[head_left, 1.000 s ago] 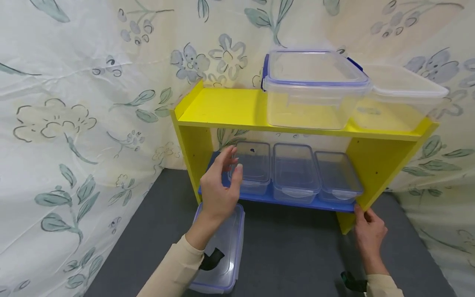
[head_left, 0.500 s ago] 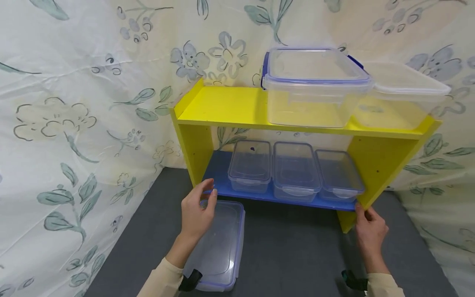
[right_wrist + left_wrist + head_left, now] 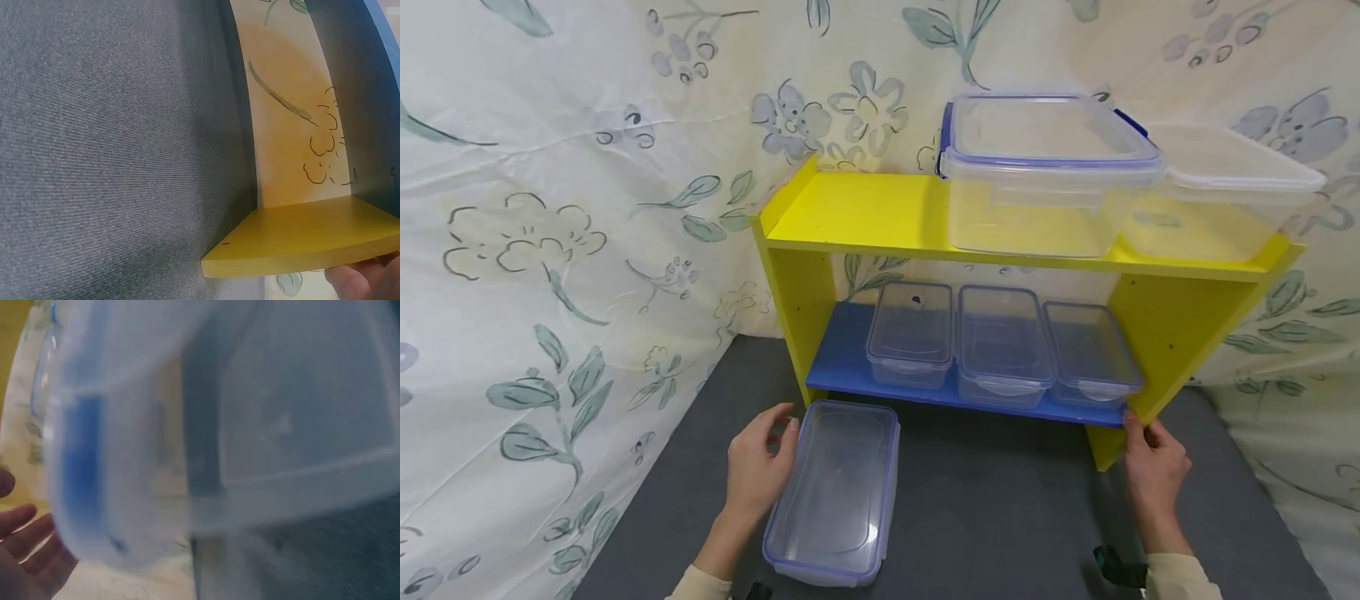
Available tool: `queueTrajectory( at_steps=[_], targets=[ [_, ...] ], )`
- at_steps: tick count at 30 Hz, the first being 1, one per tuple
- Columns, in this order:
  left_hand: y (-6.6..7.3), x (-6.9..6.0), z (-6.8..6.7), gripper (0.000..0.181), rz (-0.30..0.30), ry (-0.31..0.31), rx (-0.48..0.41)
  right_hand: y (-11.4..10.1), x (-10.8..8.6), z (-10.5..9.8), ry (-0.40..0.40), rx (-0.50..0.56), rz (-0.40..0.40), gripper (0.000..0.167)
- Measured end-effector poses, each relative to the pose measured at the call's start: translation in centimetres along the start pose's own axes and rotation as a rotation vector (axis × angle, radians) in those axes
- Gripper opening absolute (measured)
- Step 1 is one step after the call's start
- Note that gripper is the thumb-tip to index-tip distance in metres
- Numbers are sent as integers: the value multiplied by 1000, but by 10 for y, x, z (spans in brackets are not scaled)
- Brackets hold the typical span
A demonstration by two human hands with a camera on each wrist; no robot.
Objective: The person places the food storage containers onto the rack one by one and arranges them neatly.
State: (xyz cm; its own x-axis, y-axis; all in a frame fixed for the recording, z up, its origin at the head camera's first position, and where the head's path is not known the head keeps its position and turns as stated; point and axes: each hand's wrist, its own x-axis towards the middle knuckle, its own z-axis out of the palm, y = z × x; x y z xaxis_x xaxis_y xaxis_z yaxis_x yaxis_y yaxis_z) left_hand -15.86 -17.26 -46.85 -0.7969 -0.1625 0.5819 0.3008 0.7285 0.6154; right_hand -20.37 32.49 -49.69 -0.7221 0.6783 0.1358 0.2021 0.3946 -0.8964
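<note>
A clear food container [image 3: 835, 500] with a blue-rimmed lid lies on the dark table in front of a yellow shelf unit [image 3: 857, 212]. My left hand [image 3: 756, 471] is just left of that container, fingers loosely bent and holding nothing. In the left wrist view the hand [image 3: 28, 553] shows apart from the blurred container [image 3: 300, 425]. At the shelf unit's front right corner, my right hand [image 3: 1156, 475] grips the side panel [image 3: 1172, 350] near the blue lower board. The right wrist view shows only some fingers [image 3: 359, 281] against the panel's outer face.
On the blue board [image 3: 842, 350] stand three lidded clear containers, including a middle container [image 3: 1003, 342]. The top shelf bears a large blue-rimmed box [image 3: 1048, 175] and a white-lidded box [image 3: 1232, 192] at right. Floral cloth [image 3: 625, 192] hangs behind; the dark table [image 3: 985, 517] extends in front.
My left hand has moved down and left, from in front of the lower shelf to beside the container on the table. The right hand stays at the shelf's corner.
</note>
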Motion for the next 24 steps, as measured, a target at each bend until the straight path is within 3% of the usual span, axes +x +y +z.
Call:
queueTrajectory(
  at_steps=[9,14,24],
  targets=[
    [-22,-32,-7,25,-85,-150,98,1,1,1,8,57,-10,44],
    [-31,-49,-7,37,-177,-232,115,1,1,-1,-3,63,-10,44],
    [-41,-78,-13,42,-430,-381,-79,0,2,1,4,59,4,44]
  ],
)
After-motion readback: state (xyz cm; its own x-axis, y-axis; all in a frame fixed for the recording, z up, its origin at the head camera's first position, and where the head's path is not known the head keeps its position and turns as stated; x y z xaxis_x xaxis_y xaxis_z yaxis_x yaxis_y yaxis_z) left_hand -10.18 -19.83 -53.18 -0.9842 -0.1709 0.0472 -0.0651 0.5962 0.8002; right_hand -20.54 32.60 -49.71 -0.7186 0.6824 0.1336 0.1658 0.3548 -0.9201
